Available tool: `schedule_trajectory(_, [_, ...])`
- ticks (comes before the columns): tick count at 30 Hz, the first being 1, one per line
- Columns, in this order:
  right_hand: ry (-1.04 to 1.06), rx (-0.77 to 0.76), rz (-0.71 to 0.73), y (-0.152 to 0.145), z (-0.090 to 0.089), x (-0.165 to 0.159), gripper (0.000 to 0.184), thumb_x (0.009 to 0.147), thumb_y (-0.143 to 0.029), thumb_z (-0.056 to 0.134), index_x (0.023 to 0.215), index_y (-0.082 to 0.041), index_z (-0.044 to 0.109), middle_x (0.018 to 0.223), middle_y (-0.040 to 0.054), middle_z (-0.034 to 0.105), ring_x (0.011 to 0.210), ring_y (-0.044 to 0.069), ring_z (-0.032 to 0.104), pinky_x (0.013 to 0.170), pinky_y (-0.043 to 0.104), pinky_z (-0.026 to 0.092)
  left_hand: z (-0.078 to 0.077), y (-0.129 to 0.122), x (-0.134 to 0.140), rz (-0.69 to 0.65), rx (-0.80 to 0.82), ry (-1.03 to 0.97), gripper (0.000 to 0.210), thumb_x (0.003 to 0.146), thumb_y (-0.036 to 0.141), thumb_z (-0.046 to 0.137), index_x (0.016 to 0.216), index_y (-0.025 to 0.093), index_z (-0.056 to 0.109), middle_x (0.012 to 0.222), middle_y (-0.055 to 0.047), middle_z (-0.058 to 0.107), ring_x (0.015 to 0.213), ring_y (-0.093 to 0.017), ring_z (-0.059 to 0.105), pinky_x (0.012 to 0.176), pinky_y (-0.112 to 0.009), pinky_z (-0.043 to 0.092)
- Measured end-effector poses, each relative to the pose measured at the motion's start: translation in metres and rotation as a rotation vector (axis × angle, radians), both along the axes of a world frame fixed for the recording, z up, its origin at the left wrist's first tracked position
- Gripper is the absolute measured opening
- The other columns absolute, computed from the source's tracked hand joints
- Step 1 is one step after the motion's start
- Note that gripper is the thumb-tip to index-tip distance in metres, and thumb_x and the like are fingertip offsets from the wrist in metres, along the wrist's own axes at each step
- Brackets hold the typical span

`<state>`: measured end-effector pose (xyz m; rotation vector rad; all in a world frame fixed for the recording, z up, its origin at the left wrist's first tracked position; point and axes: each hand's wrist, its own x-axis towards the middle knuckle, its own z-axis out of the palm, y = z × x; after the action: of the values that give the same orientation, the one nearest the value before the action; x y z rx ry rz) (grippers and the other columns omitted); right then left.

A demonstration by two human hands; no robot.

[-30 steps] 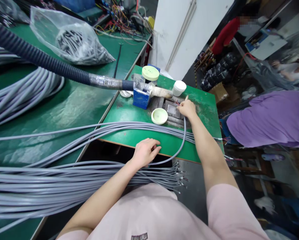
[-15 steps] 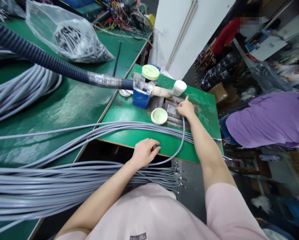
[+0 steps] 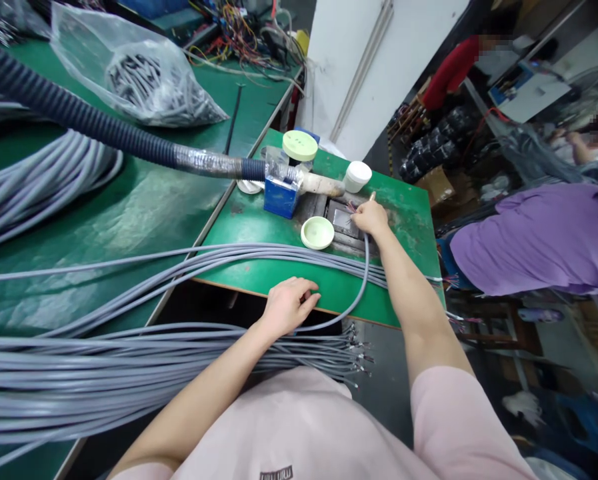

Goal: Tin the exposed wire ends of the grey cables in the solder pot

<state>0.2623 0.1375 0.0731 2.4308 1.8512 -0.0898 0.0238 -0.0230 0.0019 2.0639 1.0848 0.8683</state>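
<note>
While a gray cable (image 3: 367,250) was pinched by the right hand (image 3: 372,218), the left hand (image 3: 289,305) was seen half-curled. Its grip couldn't really be told, tbh.

Left grip (image 3: 289,305) half-curled, right grip (image 3: 372,219) pinched, outstretched

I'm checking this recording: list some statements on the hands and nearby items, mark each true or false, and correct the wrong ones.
1. The right hand grips a gray cable near its end, where thin wires show. True.
2. The left hand is on the blue box. False: it is by the near edge of the green table.
3. A white tub stands beyond the right hand. True.
4. The corrugated hose is bright orange. False: it is dark.
</note>
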Motion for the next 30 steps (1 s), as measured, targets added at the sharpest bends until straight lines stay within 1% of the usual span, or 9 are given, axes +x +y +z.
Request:
schedule_trajectory(6, [0.018, 0.009, 0.012, 0.001, -0.001, 0.0, 0.022, 0.077, -0.023, 0.056, 0.086, -0.016, 0.075, 0.097, 0.0142, 0.072, 0.096, 0.027, 0.065, 0.081, 0.032, 0.048, -0.001, -0.001, -0.004, 0.015, 0.029, 0.015, 0.012, 0.087, 0.025, 0.057, 0.091, 0.017, 0.066, 0.067, 0.0, 0.062, 0.067, -0.015, 0.056, 0.066, -0.027, 0.044])
schedule_trajectory(10, [0.112, 0.085, 0.065, -0.005, 0.009, 0.006, 0.017, 0.074, -0.027, 0.059, 0.068, -0.016, 0.07, 0.075, 0.0084, 0.069, 0.08, 0.022, 0.063, 0.07, 0.028, 0.044, -0.002, -0.002, -0.007, 0.019, 0.06, 0.031, 0.013, 0.089, 0.026, 0.055, 0.09, 0.018, 0.065, 0.066, 0.0, 0.06, 0.066, -0.014, 0.056, 0.064, -0.026, 0.044])
schedule_trajectory(13, [0.337, 0.189, 0.154, -0.022, 0.024, 0.013, 0.027, 0.072, -0.03, 0.061, 0.049, -0.016, 0.057, 0.051, -0.0002, 0.05, 0.058, 0.013, 0.05, 0.057, 0.025, 0.035, 0.0, -0.002, -0.01, 0.019, 0.076, 0.053, 0.014, 0.09, 0.026, 0.053, 0.09, 0.018, 0.064, 0.065, 0.0, 0.058, 0.064, -0.014, 0.055, 0.063, -0.025, 0.043])
schedule_trajectory(15, [0.559, 0.255, 0.204, -0.04, 0.034, 0.018, 0.033, 0.072, -0.031, 0.062, 0.045, -0.017, 0.05, 0.045, -0.0037, 0.038, 0.05, 0.009, 0.039, 0.052, 0.025, 0.028, 0.002, -0.002, -0.012, 0.013, 0.08, 0.074, 0.013, 0.09, 0.027, 0.053, 0.089, 0.018, 0.063, 0.063, 0.001, 0.057, 0.062, -0.013, 0.055, 0.062, -0.025, 0.043])
schedule_trajectory(17, [0.759, 0.283, 0.211, -0.061, 0.042, 0.022, 0.034, 0.072, -0.032, 0.063, 0.045, -0.017, 0.049, 0.045, -0.0051, 0.034, 0.048, 0.008, 0.033, 0.05, 0.025, 0.025, 0.003, -0.001, -0.013, 0.008, 0.082, 0.11, 0.012, 0.09, 0.027, 0.054, 0.09, 0.018, 0.063, 0.063, 0.001, 0.056, 0.061, -0.013, 0.055, 0.061, -0.025, 0.043])
schedule_trajectory(20, [0.951, 0.305, 0.204, -0.088, 0.046, 0.022, 0.034, 0.074, -0.033, 0.065, 0.047, -0.017, 0.05, 0.047, -0.005, 0.036, 0.049, 0.008, 0.033, 0.051, 0.025, 0.025, 0.005, 0.0, -0.012, 0.008, 0.084, 0.186, 0.013, 0.09, 0.028, 0.054, 0.093, 0.018, 0.062, 0.062, 0.002, 0.056, 0.061, -0.014, 0.056, 0.061, -0.025, 0.043])
schedule_trajectory(24, [1.097, 0.317, 0.21, -0.106, 0.038, 0.014, 0.036, 0.075, -0.032, 0.067, 0.048, -0.017, 0.048, 0.051, -0.0046, 0.037, 0.053, 0.009, 0.035, 0.053, 0.026, 0.027, 0.006, 0.0, -0.009, 0.029, 0.085, 0.245, 0.014, 0.09, 0.029, 0.054, 0.093, 0.018, 0.063, 0.061, 0.002, 0.055, 0.06, -0.014, 0.056, 0.06, -0.025, 0.043])
schedule_trajectory(27, [1.171, 0.315, 0.201, -0.111, 0.023, 0.001, 0.035, 0.075, -0.032, 0.068, 0.049, -0.017, 0.05, 0.051, -0.0046, 0.038, 0.054, 0.009, 0.037, 0.054, 0.026, 0.029, 0.007, -0.001, -0.007, 0.055, 0.061, 0.256, 0.016, 0.09, 0.029, 0.053, 0.093, 0.018, 0.064, 0.063, 0.001, 0.057, 0.062, -0.014, 0.056, 0.061, -0.025, 0.043])
schedule_trajectory(30, [1.248, 0.301, 0.168, -0.119, 0.009, -0.016, 0.033, 0.074, -0.036, 0.07, 0.051, -0.018, 0.055, 0.052, -0.0032, 0.045, 0.056, 0.012, 0.042, 0.055, 0.027, 0.033, 0.008, 0.0, -0.004, 0.097, -0.002, 0.211, 0.015, 0.087, 0.029, 0.057, 0.092, 0.019, 0.066, 0.065, 0.0, 0.061, 0.063, -0.014, 0.057, 0.062, -0.025, 0.043])
